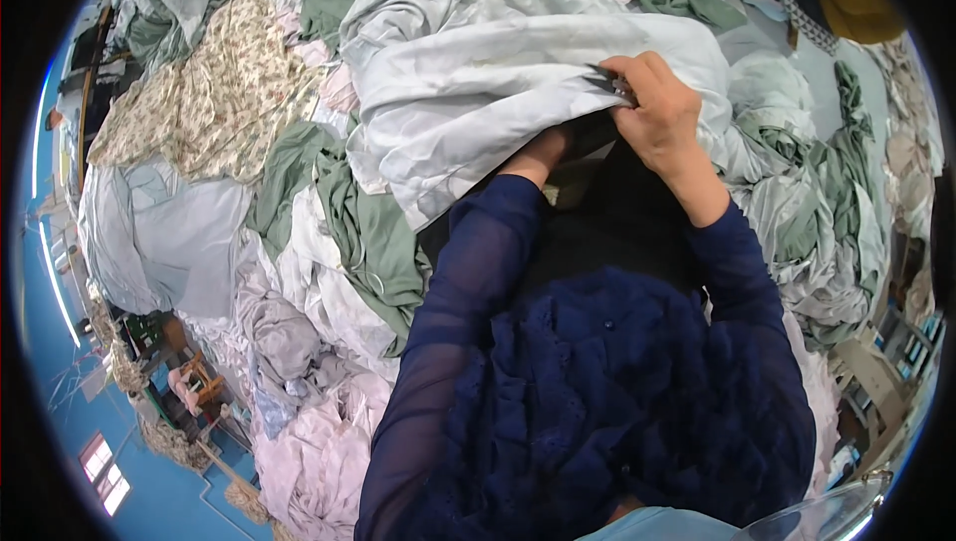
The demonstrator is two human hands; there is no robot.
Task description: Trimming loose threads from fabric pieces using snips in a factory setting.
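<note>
A pale grey-blue cloth (498, 83) lies spread over a heap in front of me. My right hand (657, 113) grips its edge together with a small dark tool, which looks like scissors or snips (609, 81). My left hand (543, 153) reaches under the folded edge of the same cloth; its fingers are hidden by the fabric. Both forearms wear dark blue sheer sleeves.
Piles of cloth surround me: green fabric (368, 232), a floral print piece (219, 93) at the left, white and lilac pieces (319, 441) below. Another person in a mustard-yellow garment (856, 3) is at the top right. Blue floor (169, 501) shows at the lower left.
</note>
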